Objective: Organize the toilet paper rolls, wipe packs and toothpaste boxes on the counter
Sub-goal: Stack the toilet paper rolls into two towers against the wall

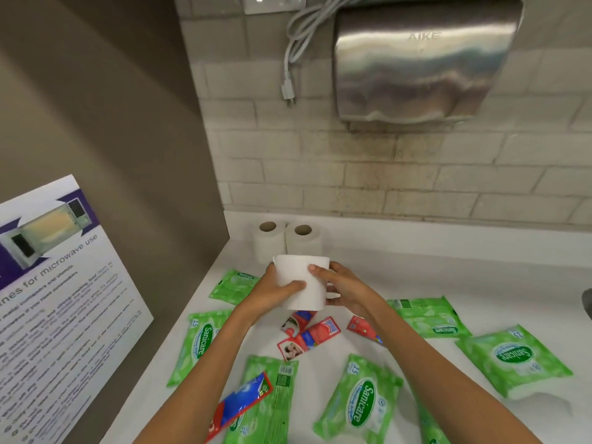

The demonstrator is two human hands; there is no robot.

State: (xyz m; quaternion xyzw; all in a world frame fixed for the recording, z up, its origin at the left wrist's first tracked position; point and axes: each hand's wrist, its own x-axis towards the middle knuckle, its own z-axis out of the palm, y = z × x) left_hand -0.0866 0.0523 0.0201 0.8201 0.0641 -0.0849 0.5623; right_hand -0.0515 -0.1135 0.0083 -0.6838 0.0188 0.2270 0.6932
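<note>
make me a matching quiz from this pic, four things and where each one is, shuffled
Things:
1 held roll
2 back rolls
3 nearest toothpaste box
4 dryer

Places:
a on the wall
b lying on a wipe pack
c between left hand and right hand
d upright at the counter's back

Pairs: 1-c, 2-d, 3-b, 4-a
</note>
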